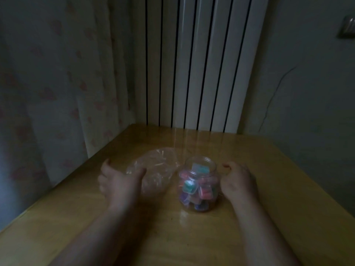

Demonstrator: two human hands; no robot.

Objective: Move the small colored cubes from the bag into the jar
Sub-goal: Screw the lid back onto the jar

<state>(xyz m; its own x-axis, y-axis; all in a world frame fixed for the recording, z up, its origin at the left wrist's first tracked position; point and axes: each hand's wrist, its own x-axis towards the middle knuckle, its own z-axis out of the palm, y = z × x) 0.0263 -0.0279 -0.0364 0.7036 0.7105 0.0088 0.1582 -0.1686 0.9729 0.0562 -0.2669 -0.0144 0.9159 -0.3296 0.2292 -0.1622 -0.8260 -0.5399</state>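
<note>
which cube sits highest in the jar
The teal cube just under the mouth of the jar; all the other cubes lie below it.

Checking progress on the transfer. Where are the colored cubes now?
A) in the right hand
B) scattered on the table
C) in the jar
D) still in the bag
C: the cubes are piled inside the jar, while the clear bag to its left looks empty.

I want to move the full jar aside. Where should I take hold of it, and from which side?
Probably grip the jar around its wide body below the neck, from the right: it stands upright and lidless, and the bag crowds its left.
</note>
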